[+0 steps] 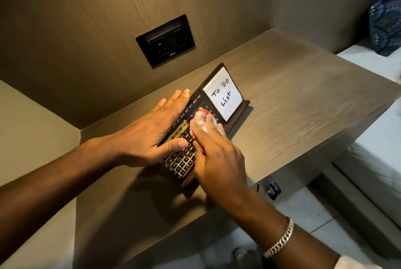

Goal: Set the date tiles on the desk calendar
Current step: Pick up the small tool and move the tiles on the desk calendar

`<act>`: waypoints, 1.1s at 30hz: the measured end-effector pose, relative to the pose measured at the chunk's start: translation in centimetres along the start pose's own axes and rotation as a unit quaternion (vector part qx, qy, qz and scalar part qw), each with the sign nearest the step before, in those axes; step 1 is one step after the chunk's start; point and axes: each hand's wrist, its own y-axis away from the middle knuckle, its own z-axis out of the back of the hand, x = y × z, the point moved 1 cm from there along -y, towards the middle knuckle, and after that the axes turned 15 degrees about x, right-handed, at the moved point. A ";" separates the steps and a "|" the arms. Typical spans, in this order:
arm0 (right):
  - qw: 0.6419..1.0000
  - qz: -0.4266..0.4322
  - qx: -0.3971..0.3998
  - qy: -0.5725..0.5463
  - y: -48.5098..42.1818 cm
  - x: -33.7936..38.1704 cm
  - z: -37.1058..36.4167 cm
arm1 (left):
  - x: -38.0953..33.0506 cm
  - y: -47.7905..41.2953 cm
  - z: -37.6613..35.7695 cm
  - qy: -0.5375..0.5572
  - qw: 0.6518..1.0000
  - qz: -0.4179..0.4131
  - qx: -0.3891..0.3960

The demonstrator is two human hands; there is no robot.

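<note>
Right hand [213,158] w/ cloth [202,120] on desk calendar [184,160], left hand [152,132] flat atop

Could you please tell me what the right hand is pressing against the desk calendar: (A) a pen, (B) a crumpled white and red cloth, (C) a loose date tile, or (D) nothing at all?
B: the right hand holds a crumpled white and red cloth against the desk calendar, while the left hand lies flat on its upper edge.

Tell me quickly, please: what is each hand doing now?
Left hand: open, flat on the desk calendar, holding nothing.
Right hand: closed on a white and red cloth, pressed to the calendar.
</note>
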 end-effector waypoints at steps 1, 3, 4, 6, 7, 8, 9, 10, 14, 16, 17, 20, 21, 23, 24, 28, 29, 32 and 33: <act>1.000 0.004 0.004 0.004 0.1 -0.3 0.1 | 0.1 0.0 0.0 0.000 1.000 0.000 0.000; 1.000 0.002 0.002 0.001 0.1 -1.0 0.6 | 0.2 0.0 0.2 0.011 1.000 -0.002 0.005; 1.000 -0.001 -0.002 -0.003 0.0 -1.2 0.9 | 0.3 0.0 0.3 0.017 1.000 -0.004 0.009; 1.000 -0.007 -0.007 -0.011 -0.3 -1.4 1.3 | 0.4 -0.6 0.9 0.022 1.000 -0.005 0.021; 1.000 -0.009 -0.008 -0.012 -0.3 -1.5 1.4 | 0.4 -1.0 1.1 0.025 0.999 -0.004 0.028; 1.000 -0.009 -0.009 -0.012 -0.4 -1.6 1.5 | 0.3 -1.5 1.4 0.027 0.999 -0.004 0.032; 1.000 -0.010 -0.010 -0.011 -0.5 -1.7 1.6 | 0.2 -1.9 1.7 0.029 0.999 -0.005 0.035; 1.000 -0.013 -0.015 -0.014 -0.5 -1.8 1.6 | 0.0 -2.4 1.8 0.030 0.999 -0.007 0.036; 0.999 -0.013 -0.032 -0.034 -0.9 -1.4 1.6 | -0.1 -3.1 1.9 0.017 0.999 -0.019 0.034; 0.999 0.023 -0.014 -0.027 -0.9 -0.9 1.6 | 0.0 -3.1 1.8 0.016 0.999 -0.022 0.032; 0.999 0.042 -0.008 -0.021 -0.9 -0.8 1.7 | 0.0 -3.1 1.8 0.017 0.999 -0.024 0.029; 0.999 0.043 -0.020 0.022 -1.2 -1.4 2.4 | 0.1 -3.2 1.8 0.018 0.999 -0.028 0.023; 0.999 0.031 -0.026 0.029 -1.4 -1.7 2.7 | 0.1 -3.2 1.8 0.019 0.999 -0.027 0.022; 0.999 0.021 -0.031 0.029 -1.3 -1.8 2.9 | 0.1 -3.2 1.7 0.020 0.999 -0.025 0.021; 0.999 0.029 -0.024 0.032 -1.1 -1.7 2.8 | 0.1 -3.2 1.7 0.020 0.999 -0.026 0.020; 0.995 0.074 0.016 0.062 -0.3 -1.3 2.7 | 0.0 -3.2 1.6 0.009 0.999 -0.032 0.017; 0.995 0.075 0.014 0.068 -0.4 -1.4 3.1 | 0.0 -3.2 1.7 0.007 0.999 -0.034 0.017; 0.997 0.044 -0.013 0.069 -1.2 -1.9 4.4 | -0.2 -3.3 1.7 0.004 0.999 -0.035 0.019; 0.997 0.038 -0.016 0.071 -1.3 -1.9 4.5 | -0.3 -3.3 1.7 0.006 0.999 -0.033 0.018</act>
